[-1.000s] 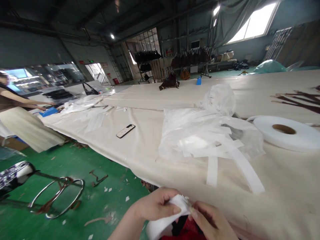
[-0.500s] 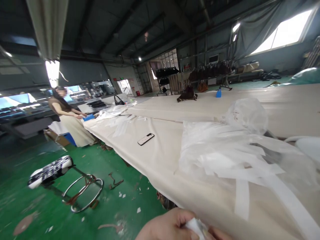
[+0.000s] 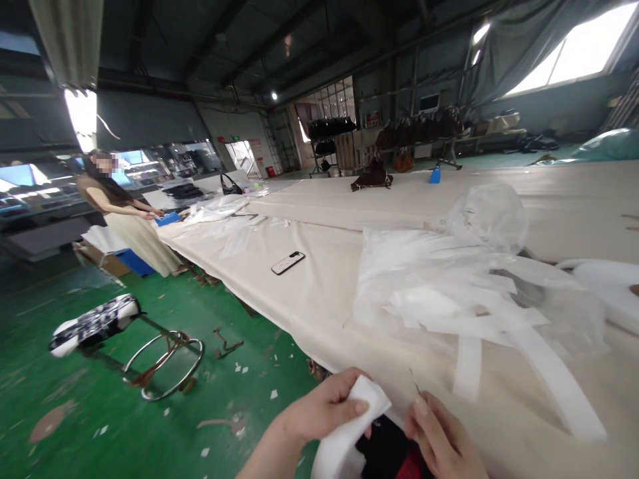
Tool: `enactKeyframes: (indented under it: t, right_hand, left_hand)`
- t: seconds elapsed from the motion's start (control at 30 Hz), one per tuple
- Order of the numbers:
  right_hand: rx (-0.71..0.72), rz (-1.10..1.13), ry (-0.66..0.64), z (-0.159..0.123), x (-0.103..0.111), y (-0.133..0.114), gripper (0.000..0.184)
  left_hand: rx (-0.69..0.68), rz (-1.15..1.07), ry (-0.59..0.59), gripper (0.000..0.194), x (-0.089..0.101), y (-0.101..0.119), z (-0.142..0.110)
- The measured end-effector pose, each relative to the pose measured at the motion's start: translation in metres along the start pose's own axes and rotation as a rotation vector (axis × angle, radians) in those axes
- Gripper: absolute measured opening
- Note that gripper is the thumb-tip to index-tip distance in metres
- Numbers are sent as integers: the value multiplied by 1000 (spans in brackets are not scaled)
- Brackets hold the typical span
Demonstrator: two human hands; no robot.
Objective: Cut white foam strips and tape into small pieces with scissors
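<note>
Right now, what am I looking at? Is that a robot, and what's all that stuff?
No robot here! These are a person's own bare hands, seen from a camera worn on their head, looking forward and down. The left hand holds a bent white strip. The right hand pinches a thin thing, too small for me to name. On the long, pale table lie a phone, a see-through bag with loose strips, and a white roll. Farther left, another person stands by the table, and a stool is on the green floor.
</note>
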State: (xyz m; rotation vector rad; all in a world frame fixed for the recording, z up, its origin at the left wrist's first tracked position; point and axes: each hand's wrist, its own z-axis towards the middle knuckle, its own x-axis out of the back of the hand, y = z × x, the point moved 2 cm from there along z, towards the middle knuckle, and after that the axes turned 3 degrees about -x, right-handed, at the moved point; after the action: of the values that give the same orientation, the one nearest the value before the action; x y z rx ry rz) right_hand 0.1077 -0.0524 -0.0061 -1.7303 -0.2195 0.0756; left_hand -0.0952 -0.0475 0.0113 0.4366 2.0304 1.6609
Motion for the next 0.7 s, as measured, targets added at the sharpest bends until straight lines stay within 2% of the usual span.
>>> enactKeyframes:
  t: [0.1, 0.2, 0.3, 0.37, 0.43, 0.53, 0.63, 0.7]
  right_hand:
    - [57, -96, 39, 5, 1, -10, 40]
    - [87, -188, 101, 14, 14, -19, 42]
    - [132, -210, 283, 26, 46, -32, 43]
    - [140, -186, 425, 34, 72, -42, 45]
    - [135, -111, 524, 42, 96, -50, 48]
    - [121, 21, 605, 54, 121, -56, 50]
    - [113, 185, 621, 64, 136, -54, 53]
    - [130, 314, 579, 66, 144, -53, 57]
  left_hand:
    - [-25, 19, -58, 69, -12, -1, 19]
    - [-10, 113, -163, 67, -24, 6, 39]
    - [67, 156, -284, 63, -27, 9, 53]
    - [132, 125, -324, 64, -26, 1, 60]
    - [193, 23, -329, 64, -26, -13, 67]
    - [256, -196, -307, 63, -30, -37, 80]
    - [353, -351, -240, 63, -36, -51, 92]
    - [409, -382, -181, 57, -39, -51, 98]
